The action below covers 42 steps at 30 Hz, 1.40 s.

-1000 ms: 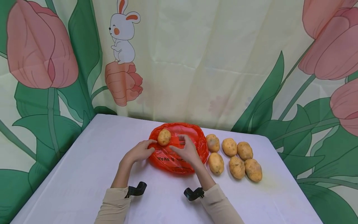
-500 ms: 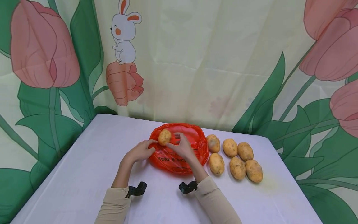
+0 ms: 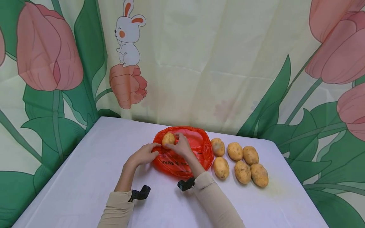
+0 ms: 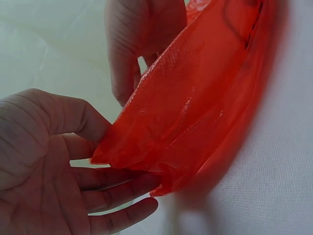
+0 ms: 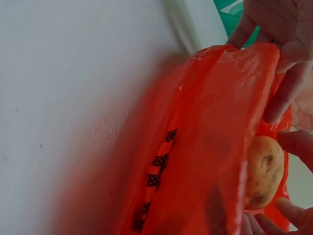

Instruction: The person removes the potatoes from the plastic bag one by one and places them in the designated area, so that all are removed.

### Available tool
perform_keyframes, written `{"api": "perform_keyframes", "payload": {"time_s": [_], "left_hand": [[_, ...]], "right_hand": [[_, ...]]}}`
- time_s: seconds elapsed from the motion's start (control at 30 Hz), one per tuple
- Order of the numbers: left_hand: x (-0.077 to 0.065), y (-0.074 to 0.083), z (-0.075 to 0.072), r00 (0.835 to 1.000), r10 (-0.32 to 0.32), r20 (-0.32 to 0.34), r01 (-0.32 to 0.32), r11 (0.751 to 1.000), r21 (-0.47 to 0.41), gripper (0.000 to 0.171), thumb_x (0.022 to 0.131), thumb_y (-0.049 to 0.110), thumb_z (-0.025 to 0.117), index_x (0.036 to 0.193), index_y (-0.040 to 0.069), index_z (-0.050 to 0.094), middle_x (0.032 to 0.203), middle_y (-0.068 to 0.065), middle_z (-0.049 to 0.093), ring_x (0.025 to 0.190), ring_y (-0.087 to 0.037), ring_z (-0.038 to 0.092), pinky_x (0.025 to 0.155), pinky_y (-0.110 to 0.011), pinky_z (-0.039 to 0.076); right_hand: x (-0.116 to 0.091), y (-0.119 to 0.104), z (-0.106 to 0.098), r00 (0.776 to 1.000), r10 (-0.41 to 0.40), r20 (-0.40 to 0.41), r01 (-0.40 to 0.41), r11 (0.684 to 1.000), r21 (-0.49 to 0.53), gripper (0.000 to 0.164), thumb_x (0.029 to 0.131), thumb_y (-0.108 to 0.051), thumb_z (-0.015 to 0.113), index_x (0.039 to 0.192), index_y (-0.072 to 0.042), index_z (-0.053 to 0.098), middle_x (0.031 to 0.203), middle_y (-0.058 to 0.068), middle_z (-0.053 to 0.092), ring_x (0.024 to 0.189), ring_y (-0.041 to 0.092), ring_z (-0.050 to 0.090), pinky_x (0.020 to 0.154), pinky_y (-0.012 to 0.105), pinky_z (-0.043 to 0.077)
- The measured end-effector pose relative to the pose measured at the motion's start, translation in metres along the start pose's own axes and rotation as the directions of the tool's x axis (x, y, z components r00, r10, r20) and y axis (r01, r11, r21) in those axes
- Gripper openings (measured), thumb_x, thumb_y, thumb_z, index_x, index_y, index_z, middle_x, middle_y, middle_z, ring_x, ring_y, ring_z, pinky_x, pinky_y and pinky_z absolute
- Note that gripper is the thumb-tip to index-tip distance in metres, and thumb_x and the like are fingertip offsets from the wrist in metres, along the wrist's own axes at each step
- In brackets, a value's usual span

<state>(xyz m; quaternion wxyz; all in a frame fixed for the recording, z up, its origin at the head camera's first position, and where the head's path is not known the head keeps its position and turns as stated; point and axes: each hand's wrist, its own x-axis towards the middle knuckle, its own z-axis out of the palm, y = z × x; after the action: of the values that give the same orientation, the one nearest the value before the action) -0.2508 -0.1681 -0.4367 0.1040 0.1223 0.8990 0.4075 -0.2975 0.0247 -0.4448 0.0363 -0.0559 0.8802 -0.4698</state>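
Note:
An open red plastic bag (image 3: 174,167) with black lettering lies on the table, its rim spread wide. Inside, at its left, sits a potato (image 3: 169,138). My right hand (image 3: 183,148) reaches over the bag and grips that potato between thumb and fingers; the right wrist view shows fingertips on two sides of the potato (image 5: 264,171). At the bag's left rim, my left hand (image 3: 143,154) pinches the plastic. The left wrist view has the edge of the bag (image 4: 181,112) between the left thumb and fingers. The bag hides part of the potato in the right wrist view.
Right of the bag, several loose potatoes (image 3: 242,172) lie grouped on the white-covered table (image 3: 94,171). One potato (image 3: 218,147) lies close against the bag's right side. Behind the table hangs a curtain (image 3: 185,82) printed with tulips and a rabbit.
My right hand has moved left across the bag, and its thumb and fingers have closed on the potato inside. The left hand has stayed at the bag's left rim.

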Motion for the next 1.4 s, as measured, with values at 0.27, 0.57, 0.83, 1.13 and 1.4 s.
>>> {"api": "perform_keyframes", "payload": {"time_s": [0.27, 0.57, 0.83, 1.13, 1.4], "left_hand": [[0.001, 0.001, 0.000, 1.000, 0.006, 0.000, -0.006, 1.000, -0.003, 0.048, 0.099, 0.011, 0.048, 0.144, -0.004, 0.053, 0.145, -0.023, 0.055, 0.129, -0.038, 0.051, 0.114, -0.060, 0.038], [0.000, 0.001, 0.000, 1.000, -0.017, 0.004, 0.017, 1.000, -0.011, 0.048, 0.098, 0.011, 0.050, 0.144, -0.003, 0.053, 0.144, -0.022, 0.055, 0.127, -0.037, 0.052, 0.112, -0.060, 0.040], [0.000, 0.000, 0.000, 1.000, -0.015, -0.002, 0.015, 1.000, -0.018, 0.048, 0.099, 0.011, 0.049, 0.145, -0.002, 0.053, 0.146, -0.022, 0.054, 0.130, -0.038, 0.050, 0.113, -0.061, 0.039], [-0.002, -0.001, -0.001, 1.000, -0.005, -0.012, 0.005, 1.000, -0.023, 0.049, 0.098, 0.011, 0.048, 0.145, -0.002, 0.053, 0.146, -0.022, 0.054, 0.130, -0.038, 0.050, 0.113, -0.061, 0.039], [0.000, -0.003, -0.002, 1.000, 0.011, -0.016, -0.011, 1.000, -0.010, 0.049, 0.097, 0.012, 0.049, 0.144, -0.003, 0.053, 0.144, -0.021, 0.056, 0.122, -0.036, 0.052, 0.113, -0.059, 0.040]], "right_hand": [[0.003, -0.005, 0.003, 1.000, 0.000, 0.012, 0.001, 1.000, -0.027, 0.073, 0.087, -0.029, 0.081, 0.142, 0.001, 0.044, 0.139, 0.022, 0.048, 0.124, 0.035, 0.051, 0.107, 0.051, 0.047], [0.004, -0.004, 0.008, 1.000, 0.010, 0.004, -0.010, 0.999, -0.052, 0.070, 0.087, -0.028, 0.080, 0.140, -0.002, 0.043, 0.133, 0.020, 0.052, 0.122, 0.035, 0.051, 0.106, 0.051, 0.048], [0.005, -0.001, 0.010, 1.000, 0.022, -0.013, -0.022, 0.999, -0.031, 0.070, 0.086, -0.028, 0.081, 0.140, -0.005, 0.044, 0.131, 0.017, 0.055, 0.120, 0.033, 0.053, 0.105, 0.051, 0.049], [-0.006, -0.002, 0.007, 0.999, -0.020, -0.046, 0.021, 1.000, 0.020, 0.072, 0.086, -0.028, 0.080, 0.143, -0.003, 0.043, 0.132, 0.017, 0.056, 0.116, 0.032, 0.056, 0.099, 0.049, 0.053], [-0.025, 0.000, -0.002, 0.998, -0.043, -0.052, 0.047, 0.996, 0.077, 0.074, 0.086, -0.028, 0.081, 0.144, -0.004, 0.042, 0.133, 0.017, 0.055, 0.112, 0.031, 0.058, 0.095, 0.046, 0.055]]}}
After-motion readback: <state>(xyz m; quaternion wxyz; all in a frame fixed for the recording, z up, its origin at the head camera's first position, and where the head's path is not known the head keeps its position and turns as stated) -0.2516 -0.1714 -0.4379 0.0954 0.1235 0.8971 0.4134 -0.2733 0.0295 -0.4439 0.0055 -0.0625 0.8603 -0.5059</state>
